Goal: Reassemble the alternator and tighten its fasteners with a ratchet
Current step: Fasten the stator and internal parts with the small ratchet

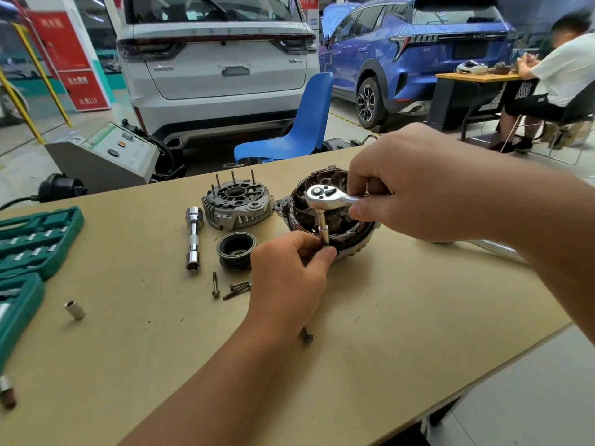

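Right hand of mine is curled around the handle of the chrome ratchet, whose head sits above the alternator stator housing; a thin extension drops from it to the housing's near rim. My left hand pinches the lower end of that extension between thumb and fingertips, right at the rim. I can read no brand on the ratchet.

The housing stands on the tan table, open side up, with brown copper windings ringing its inside and a pale metal rim below. Just left of it lies one grey end cover with four studs standing up. Near the housing's left, closer to me, sits one black grooved pulley, and left of that one long chrome socket tool. A few loose bolts lie near the pulley, and one more bolt lies beside my left forearm. Far left of the housing is a green socket case and one small loose socket.

Beyond the housing stand a blue chair, a white car and a blue car; their badges are too blurred to read.
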Available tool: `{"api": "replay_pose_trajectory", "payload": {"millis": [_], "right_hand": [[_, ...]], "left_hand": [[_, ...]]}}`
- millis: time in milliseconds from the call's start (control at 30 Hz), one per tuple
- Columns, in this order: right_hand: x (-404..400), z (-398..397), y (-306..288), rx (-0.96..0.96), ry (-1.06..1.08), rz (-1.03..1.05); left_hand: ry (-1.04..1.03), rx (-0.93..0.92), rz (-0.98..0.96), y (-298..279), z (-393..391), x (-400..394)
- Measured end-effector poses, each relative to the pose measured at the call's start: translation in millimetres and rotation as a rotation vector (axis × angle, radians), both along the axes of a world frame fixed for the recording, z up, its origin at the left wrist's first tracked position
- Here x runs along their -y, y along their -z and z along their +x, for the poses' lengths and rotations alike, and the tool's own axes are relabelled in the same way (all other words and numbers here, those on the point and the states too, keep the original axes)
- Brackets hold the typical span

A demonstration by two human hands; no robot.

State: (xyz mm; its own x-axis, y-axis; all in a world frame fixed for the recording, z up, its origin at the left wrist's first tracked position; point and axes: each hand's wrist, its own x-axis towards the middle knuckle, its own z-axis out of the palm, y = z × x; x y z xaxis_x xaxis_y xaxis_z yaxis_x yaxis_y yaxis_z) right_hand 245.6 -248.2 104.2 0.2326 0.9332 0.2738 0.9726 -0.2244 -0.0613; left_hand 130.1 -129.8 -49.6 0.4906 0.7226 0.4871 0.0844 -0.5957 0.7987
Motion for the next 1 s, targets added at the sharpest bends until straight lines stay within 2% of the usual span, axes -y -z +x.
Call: {"api": "replay_pose_trajectory", "payload": {"millis": [267,600,767,900,1000], "right_hand": [[-3.2,-8.6,-2.9,0.041,-0.053,-0.062],[-10.5,-26.2,-6.7,0.243,-0.073,-0.199],[-13.0,-25.8,-8.7,0.254,-0.08,-0.218],[-12.9,-24.8,-8.5,0.261,-0.082,-0.217],[-16.0,-29.1,-2.1,0.312,-0.1,-0.236]], "left_hand": [[-0.043,-0.032,0.028,-1.8,1.5,-2.4],[-0.05,-0.056,0.08,-3.1,1.4,-3.4],[-0.042,-0.081,0.158,-4.8,2.8,-4.1],[-0.07,0.048,0.194,-7.4,1.6,-0.7],[-0.025,0.195,0.09,-7.5,1.8,-0.5]]}}
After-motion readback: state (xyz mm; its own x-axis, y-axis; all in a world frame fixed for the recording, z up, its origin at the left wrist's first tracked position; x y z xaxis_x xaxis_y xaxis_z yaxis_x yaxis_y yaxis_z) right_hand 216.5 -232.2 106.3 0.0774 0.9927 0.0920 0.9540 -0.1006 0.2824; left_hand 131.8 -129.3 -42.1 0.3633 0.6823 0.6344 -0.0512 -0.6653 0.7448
